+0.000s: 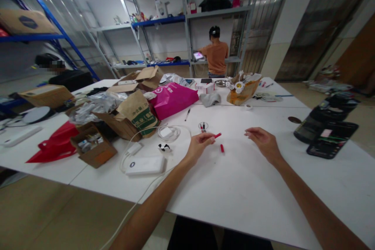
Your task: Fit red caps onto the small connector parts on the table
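My left hand [200, 143] is closed in a pinch around a small red stick-like piece [217, 135], which pokes out past the fingertips to the right. On the white table just below it lies a second short red piece [222, 149]. My right hand [263, 142] hovers to the right, thumb and fingers drawn together at the tips; whether anything tiny is between them is too small to tell. Behind my left hand stands a small round clear holder [203, 126] with red and black slim items in it.
To the left are a white power bank [146, 165], a coiled cable with a charger [166, 133], and a small box [93, 144]. Bags, including a magenta one [174, 99], crowd behind. A phone [332, 139] leans at right. A person [216, 54] stands near the shelves.
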A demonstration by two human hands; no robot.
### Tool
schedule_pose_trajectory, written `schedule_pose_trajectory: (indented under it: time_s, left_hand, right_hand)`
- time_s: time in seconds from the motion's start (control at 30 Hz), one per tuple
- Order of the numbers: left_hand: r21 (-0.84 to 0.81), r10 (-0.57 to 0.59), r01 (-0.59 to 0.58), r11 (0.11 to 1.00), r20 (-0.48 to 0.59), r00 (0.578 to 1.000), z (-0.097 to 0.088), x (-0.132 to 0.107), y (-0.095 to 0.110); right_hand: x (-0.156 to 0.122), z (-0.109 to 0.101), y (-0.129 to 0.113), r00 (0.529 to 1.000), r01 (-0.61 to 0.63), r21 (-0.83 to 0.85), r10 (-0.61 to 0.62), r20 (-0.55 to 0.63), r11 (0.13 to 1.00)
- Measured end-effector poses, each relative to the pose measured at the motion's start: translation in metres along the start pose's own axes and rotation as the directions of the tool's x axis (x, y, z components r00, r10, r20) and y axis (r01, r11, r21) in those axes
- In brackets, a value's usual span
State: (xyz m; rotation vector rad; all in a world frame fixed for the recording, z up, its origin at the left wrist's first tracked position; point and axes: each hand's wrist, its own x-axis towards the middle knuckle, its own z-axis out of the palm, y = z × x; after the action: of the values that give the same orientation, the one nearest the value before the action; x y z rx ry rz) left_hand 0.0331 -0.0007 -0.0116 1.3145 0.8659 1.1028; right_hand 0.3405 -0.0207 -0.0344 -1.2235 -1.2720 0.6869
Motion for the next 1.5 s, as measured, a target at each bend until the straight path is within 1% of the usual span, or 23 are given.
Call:
schedule_pose_trajectory:
  time_s: [0.13, 0.3, 0.37, 0.47, 0.6, 0.73, 0.9, 0.97, 1.13, 1.2, 1.37, 1.43, 1.5]
  left_hand:
    - [0.079, 0.023, -0.023, 0.997, 0.011, 1.000, 0.002, -0.002, 0.000]
    - [0.136, 0.052, -0.054, 0.989, 0.018, 0.998, 0.002, -0.002, -0.006]
    - [0.170, 0.066, -0.071, 0.983, 0.036, 0.997, 0.001, -0.001, -0.008]
    - [0.214, 0.087, -0.099, 0.972, 0.064, 0.994, 0.001, -0.002, -0.008]
    - [0.229, 0.112, -0.129, 0.965, 0.085, 0.990, 0.002, -0.003, -0.007]
    - [0.227, 0.118, -0.140, 0.964, 0.108, 0.987, 0.002, -0.003, -0.007]
    - [0.252, 0.149, -0.173, 0.952, 0.110, 0.983, 0.003, -0.003, -0.009]
    - [0.256, 0.166, -0.187, 0.948, 0.101, 0.981, 0.003, -0.004, -0.009]
    - [0.284, 0.228, -0.252, 0.925, 0.114, 0.967, 0.003, -0.006, -0.008]
    - [0.282, 0.238, -0.260, 0.923, 0.112, 0.965, 0.004, -0.006, -0.008]
    - [0.243, 0.227, -0.245, 0.939, 0.102, 0.969, 0.007, -0.009, -0.008]
    - [0.242, 0.262, -0.281, 0.929, 0.108, 0.959, 0.007, -0.010, -0.007]
    - [0.278, 0.326, -0.347, 0.896, 0.121, 0.938, 0.008, -0.010, -0.006]
  right_hand:
    - [-0.009, 0.018, -0.008, 0.996, -0.021, 0.050, 0.017, 0.093, 0.999]
    - [-0.024, 0.043, -0.014, 0.980, -0.010, 0.028, 0.004, 0.201, 1.000]
    - [-0.029, 0.050, -0.015, 0.972, -0.002, 0.028, -0.005, 0.234, 1.000]
    - [-0.035, 0.056, -0.017, 0.967, -0.003, 0.041, -0.007, 0.253, 0.999]
    - [-0.038, 0.058, -0.018, 0.969, 0.005, 0.053, -0.018, 0.245, 0.999]
    - [-0.038, 0.058, -0.016, 0.963, 0.030, 0.043, -0.040, 0.267, 0.999]
    - [-0.038, 0.055, -0.013, 0.957, 0.051, 0.015, -0.053, 0.284, 0.999]
    - [-0.039, 0.054, -0.013, 0.954, 0.087, -0.004, -0.082, 0.290, 0.996]
    - [-0.039, 0.052, -0.014, 0.934, 0.238, -0.106, -0.198, 0.297, 0.965]
    - [-0.039, 0.052, -0.014, 0.930, 0.262, -0.116, -0.219, 0.293, 0.958]
    - [-0.040, 0.053, -0.014, 0.954, 0.194, -0.057, -0.175, 0.242, 0.979]
    - [-0.041, 0.054, -0.014, 0.960, 0.156, -0.040, -0.142, 0.242, 0.987]
    - [-0.041, 0.055, -0.013, 0.962, 0.115, -0.038, -0.102, 0.254, 0.993]
